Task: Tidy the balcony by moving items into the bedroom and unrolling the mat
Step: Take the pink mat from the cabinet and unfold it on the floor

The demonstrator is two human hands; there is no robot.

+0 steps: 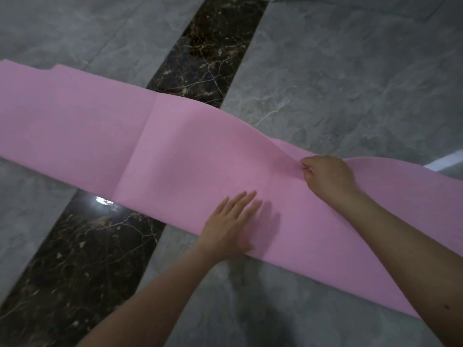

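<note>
The pink mat (190,144) lies unrolled across the grey floor (350,71) and its dark marble strip (215,46); the left hand (229,224) presses flat with straight fingers, the right hand (325,176) pinches a raised fold

arms: bare, sleeveless in view | right forearm (411,266): small dark mole

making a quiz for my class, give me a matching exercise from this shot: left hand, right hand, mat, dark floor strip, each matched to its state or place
Column one:
1. left hand
2. right hand
3. mat
4. dark floor strip

Column two:
A. runs under the pink sheet
B. pinches a raised fold
C. spread across the floor, creased and wavy
D. flat, fingers straight, on the pink surface

Pairs: 1-D, 2-B, 3-C, 4-A
</note>
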